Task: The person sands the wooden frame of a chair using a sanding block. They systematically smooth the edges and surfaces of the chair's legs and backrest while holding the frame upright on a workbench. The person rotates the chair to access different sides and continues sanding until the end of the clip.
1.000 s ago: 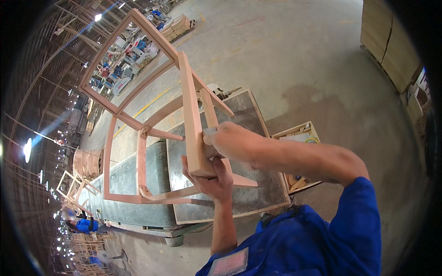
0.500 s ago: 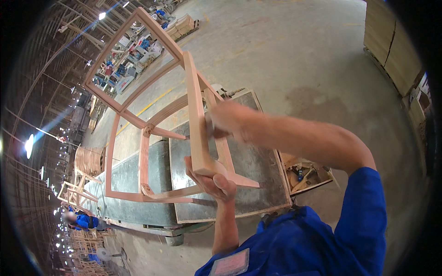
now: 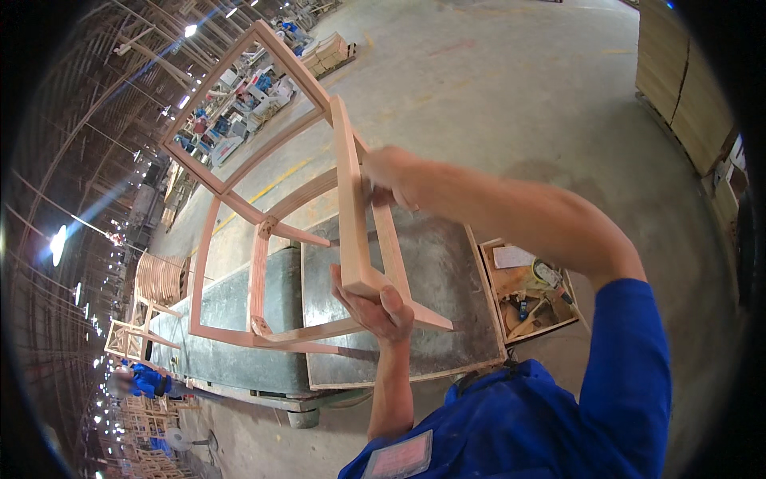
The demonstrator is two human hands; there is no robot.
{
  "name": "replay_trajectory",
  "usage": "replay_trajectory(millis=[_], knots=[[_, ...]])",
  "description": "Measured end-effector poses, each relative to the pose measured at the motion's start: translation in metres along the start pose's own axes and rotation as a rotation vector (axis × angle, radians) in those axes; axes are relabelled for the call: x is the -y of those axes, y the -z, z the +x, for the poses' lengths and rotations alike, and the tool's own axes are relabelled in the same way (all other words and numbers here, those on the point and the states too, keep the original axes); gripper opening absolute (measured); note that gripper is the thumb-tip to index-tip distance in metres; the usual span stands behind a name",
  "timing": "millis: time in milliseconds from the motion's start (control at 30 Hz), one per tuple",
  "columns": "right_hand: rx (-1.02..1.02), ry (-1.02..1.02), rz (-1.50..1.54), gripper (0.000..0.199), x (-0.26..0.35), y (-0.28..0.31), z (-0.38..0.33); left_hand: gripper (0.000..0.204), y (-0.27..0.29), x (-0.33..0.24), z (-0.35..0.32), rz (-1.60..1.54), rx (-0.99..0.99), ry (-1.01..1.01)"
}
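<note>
A bare wooden chair frame stands tilted on a dark-topped workbench, its open square back rising to the far left. My left hand cups the near corner of the frame from below, fingers wrapped around the wood. Over the same thick rail, farther along it, my right hand presses in with bent fingers. It is a little blurred, and whatever lies under its fingers is hidden.
An open wooden box with tools and a paper adjoins the bench's right side. A green-grey surface continues left, with stacked curved wood beyond. Tall board stacks stand far right. Another person in blue is at far left.
My right hand has moved up and away along the rail. My left hand keeps its hold on the corner. The view has shifted slightly, showing more of the tool box.
</note>
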State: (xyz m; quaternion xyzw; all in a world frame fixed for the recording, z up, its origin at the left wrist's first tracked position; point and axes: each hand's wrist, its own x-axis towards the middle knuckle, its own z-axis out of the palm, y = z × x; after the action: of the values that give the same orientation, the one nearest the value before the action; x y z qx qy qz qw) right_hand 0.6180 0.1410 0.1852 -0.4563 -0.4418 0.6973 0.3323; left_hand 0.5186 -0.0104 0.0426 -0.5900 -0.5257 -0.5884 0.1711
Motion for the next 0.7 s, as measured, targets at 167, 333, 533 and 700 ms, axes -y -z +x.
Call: replay_trajectory(millis=[167, 333, 533, 700], knots=[[-0.234, 0.184, 0.047, 0.027, 0.027, 0.028, 0.060, 0.062, -0.017, -0.013, 0.012, -0.030, 0.052, -0.036], [0.352, 0.181, -0.398, 0.033, -0.032, 0.002, -0.037, 0.063, 0.003, -0.002, -0.006, -0.028, -0.012, 0.126], [0.117, 0.058, -0.076, 0.032, -0.013, -0.005, -0.067, 0.068, 0.005, -0.004, -0.001, 0.003, 0.047, 0.100], [-0.008, 0.630, 0.279, 0.030, 0.087, 0.026, -0.012, 0.082, 0.008, -0.006, 0.013, -0.158, 0.147, 0.224]])
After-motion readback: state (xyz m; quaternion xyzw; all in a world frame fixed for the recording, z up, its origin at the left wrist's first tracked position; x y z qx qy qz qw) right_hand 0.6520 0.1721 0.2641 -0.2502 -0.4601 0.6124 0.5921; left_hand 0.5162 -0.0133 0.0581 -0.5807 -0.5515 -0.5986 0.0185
